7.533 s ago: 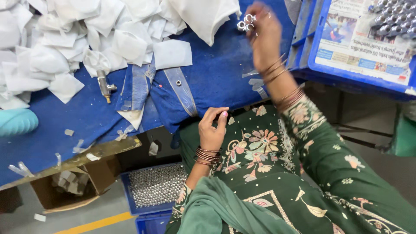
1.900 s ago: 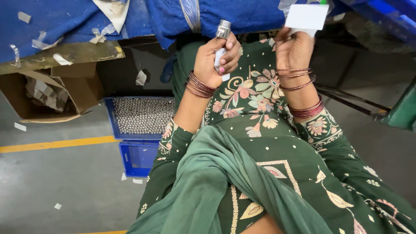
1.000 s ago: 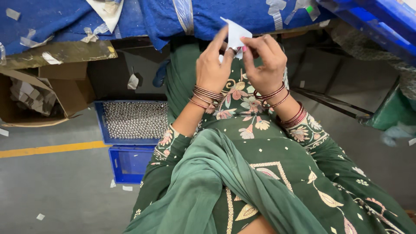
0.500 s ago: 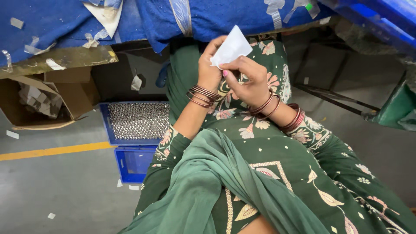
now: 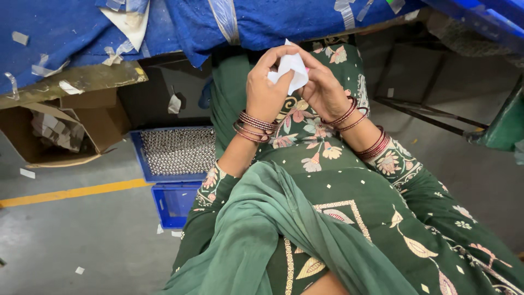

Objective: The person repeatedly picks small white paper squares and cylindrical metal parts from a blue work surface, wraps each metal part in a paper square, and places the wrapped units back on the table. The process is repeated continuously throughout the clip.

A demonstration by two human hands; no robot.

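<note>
Both hands' fingers pinch folded white paper (image 5: pixel 290 70) | left hand (image 5: pixel 266 90) | right hand (image 5: pixel 323 90)

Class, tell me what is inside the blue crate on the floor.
The blue crate holds many small shiny metal pieces. Its right part is hidden behind the green sleeve.

Both forearms rise from the lap, wrists stacked with bangles. The left hand (image 5: pixel 266 90) shows its back to the camera, fingers curled in and thumb bent toward the right hand (image 5: pixel 323 90). The right hand sits just beside it, touching, fingers likewise curled inward in a closed pinch.
</note>
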